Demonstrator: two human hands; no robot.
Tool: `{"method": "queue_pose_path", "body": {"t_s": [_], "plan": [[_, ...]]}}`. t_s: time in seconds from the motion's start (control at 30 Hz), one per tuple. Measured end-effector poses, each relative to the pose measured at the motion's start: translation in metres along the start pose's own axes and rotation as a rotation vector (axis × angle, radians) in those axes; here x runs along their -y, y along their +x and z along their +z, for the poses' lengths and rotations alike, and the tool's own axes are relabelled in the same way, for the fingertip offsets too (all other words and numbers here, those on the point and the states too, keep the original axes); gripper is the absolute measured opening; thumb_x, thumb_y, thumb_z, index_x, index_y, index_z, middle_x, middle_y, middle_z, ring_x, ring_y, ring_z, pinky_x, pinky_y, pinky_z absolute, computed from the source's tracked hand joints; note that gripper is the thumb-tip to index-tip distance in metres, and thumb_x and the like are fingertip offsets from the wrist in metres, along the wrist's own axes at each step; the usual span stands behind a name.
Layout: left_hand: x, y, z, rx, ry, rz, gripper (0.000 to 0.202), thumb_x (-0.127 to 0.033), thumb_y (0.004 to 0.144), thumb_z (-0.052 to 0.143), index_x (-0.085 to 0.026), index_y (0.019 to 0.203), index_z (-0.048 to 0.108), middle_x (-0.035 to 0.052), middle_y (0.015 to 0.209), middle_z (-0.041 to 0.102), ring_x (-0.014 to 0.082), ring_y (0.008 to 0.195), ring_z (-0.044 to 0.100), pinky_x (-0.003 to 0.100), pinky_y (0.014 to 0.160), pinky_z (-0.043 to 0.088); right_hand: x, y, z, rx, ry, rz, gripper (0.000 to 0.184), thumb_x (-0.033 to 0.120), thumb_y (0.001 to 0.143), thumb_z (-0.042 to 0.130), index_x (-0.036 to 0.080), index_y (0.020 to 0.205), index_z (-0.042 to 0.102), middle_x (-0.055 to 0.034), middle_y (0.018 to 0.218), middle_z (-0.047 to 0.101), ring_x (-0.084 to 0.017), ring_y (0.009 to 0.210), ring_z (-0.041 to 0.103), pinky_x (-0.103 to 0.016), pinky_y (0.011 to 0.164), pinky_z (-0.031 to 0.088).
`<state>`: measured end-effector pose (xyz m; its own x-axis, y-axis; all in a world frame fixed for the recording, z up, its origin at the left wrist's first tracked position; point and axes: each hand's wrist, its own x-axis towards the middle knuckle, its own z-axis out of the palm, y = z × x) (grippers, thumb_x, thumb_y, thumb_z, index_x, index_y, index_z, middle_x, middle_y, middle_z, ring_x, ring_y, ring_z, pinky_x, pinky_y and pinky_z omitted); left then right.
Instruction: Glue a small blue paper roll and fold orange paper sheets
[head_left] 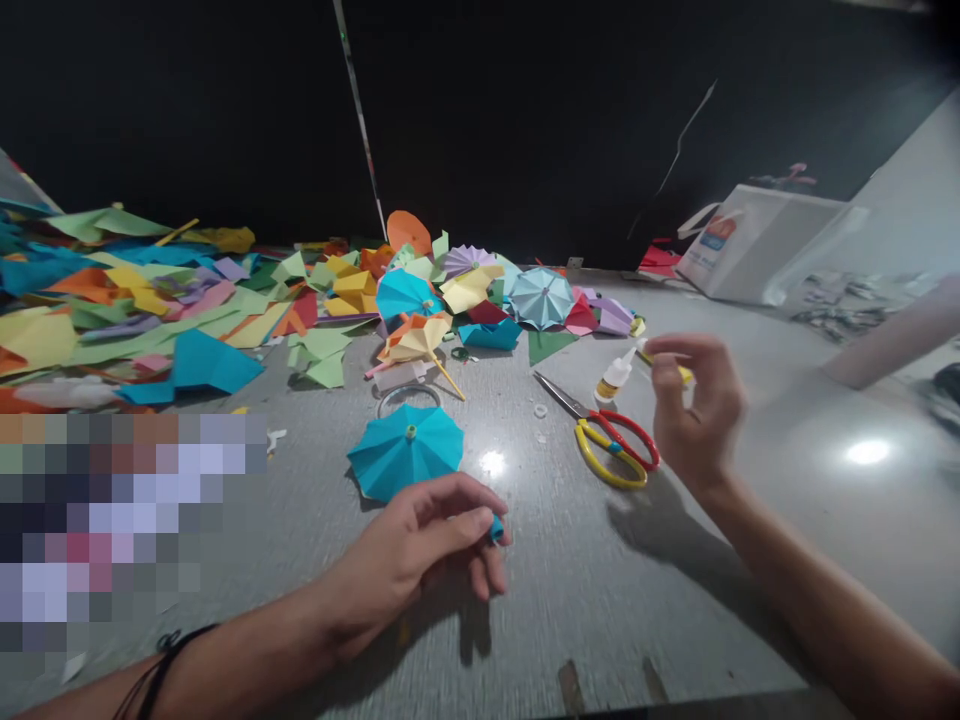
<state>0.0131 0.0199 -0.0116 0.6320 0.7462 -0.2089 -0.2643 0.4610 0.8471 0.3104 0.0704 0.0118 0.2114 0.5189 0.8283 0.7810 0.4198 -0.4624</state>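
My left hand (416, 545) is near the front of the grey table, pinching a small rolled blue paper piece (496, 530) between its fingers. Just beyond that hand lies a teal paper umbrella (405, 452) with a small tube at its centre. My right hand (697, 405) is raised above the table and pinches a small yellow piece (681, 373), partly hidden by the fingers. Beneath it are red-and-yellow-handled scissors (609, 450) and a small white glue bottle (615, 378).
A thin transparent ring (409, 398) lies behind the umbrella. Several paper umbrellas (541, 297) and a large heap of coloured paper scraps (135, 300) cover the table's back. A white bag (754, 245) stands at the back right. A pixelated patch hides the lower left.
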Motion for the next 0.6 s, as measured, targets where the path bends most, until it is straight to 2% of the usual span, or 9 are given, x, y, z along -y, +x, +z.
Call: {"method": "queue_pose_path", "body": {"t_s": [0.07,0.13,0.2,0.23,0.3,0.37,0.5,0.6], "plan": [[0.002,0.002,-0.001,-0.009,-0.011,0.004,0.031,-0.038,0.087,0.084,-0.012,0.096,0.070,0.0039,0.083,0.070,0.0144,0.064,0.071,0.021,0.056,0.052,-0.018,0.009,0.002,0.026,-0.040,0.114,0.037,0.048,0.095,0.063,0.019,0.118,0.062,-0.0154,0.121,0.066,-0.030,0.113,0.065,-0.047,0.091,0.056],[0.003,0.003,-0.002,-0.020,-0.016,0.008,0.033,-0.040,0.087,0.084,-0.012,0.095,0.070,0.0024,0.078,0.068,0.0128,0.060,0.069,0.019,0.052,0.050,-0.031,0.011,0.005,0.218,-0.061,0.334,0.062,0.061,0.088,0.068,0.015,0.127,0.057,-0.0225,0.129,0.063,-0.034,0.113,0.065,-0.047,0.086,0.057],[0.004,0.004,-0.003,-0.030,-0.023,0.019,0.034,-0.041,0.086,0.085,-0.012,0.092,0.069,0.0016,0.075,0.068,0.0116,0.058,0.068,0.019,0.051,0.049,-0.040,0.007,0.010,0.405,-0.080,0.505,0.073,0.068,0.079,0.074,0.013,0.124,0.059,-0.0240,0.123,0.066,-0.036,0.108,0.067,-0.049,0.084,0.056],[0.004,0.004,-0.003,-0.036,-0.028,0.023,0.034,-0.041,0.086,0.086,-0.012,0.091,0.068,0.0013,0.075,0.067,0.0112,0.057,0.067,0.019,0.051,0.048,-0.043,0.004,0.013,0.467,-0.087,0.540,0.071,0.068,0.075,0.077,0.013,0.118,0.061,-0.0224,0.117,0.069,-0.036,0.103,0.068,-0.049,0.083,0.055],[0.002,0.003,-0.002,-0.042,-0.030,0.012,0.034,-0.038,0.083,0.088,-0.013,0.091,0.068,0.0008,0.073,0.068,0.0106,0.057,0.066,0.018,0.051,0.048,-0.046,-0.003,0.018,0.525,-0.094,0.517,0.060,0.062,0.071,0.080,0.014,0.103,0.066,-0.0182,0.104,0.073,-0.034,0.092,0.070,-0.049,0.080,0.054],[-0.002,0.002,-0.001,-0.055,-0.023,-0.005,0.034,-0.033,0.079,0.092,-0.013,0.091,0.068,0.0006,0.072,0.068,0.0105,0.059,0.067,0.018,0.053,0.049,-0.049,-0.007,0.021,0.565,-0.090,0.487,0.048,0.055,0.074,0.078,0.014,0.096,0.067,-0.0160,0.099,0.074,-0.031,0.085,0.070,-0.045,0.076,0.052],[-0.007,-0.001,0.002,-0.070,-0.029,-0.005,0.035,-0.024,0.070,0.096,-0.012,0.087,0.068,0.0013,0.080,0.072,0.0120,0.065,0.072,0.017,0.057,0.051,-0.046,-0.007,0.022,0.560,-0.075,0.417,0.033,0.046,0.084,0.067,0.015,0.096,0.065,-0.0149,0.099,0.074,-0.029,0.087,0.070,-0.042,0.077,0.051],[-0.007,-0.001,0.001,-0.050,-0.046,0.005,0.035,-0.026,0.074,0.095,-0.012,0.090,0.067,0.0029,0.083,0.075,0.0139,0.069,0.076,0.017,0.060,0.054,-0.032,-0.005,0.020,0.497,-0.072,0.350,0.031,0.047,0.092,0.059,0.016,0.097,0.060,-0.0126,0.094,0.071,-0.026,0.085,0.068,-0.039,0.075,0.048]]}}
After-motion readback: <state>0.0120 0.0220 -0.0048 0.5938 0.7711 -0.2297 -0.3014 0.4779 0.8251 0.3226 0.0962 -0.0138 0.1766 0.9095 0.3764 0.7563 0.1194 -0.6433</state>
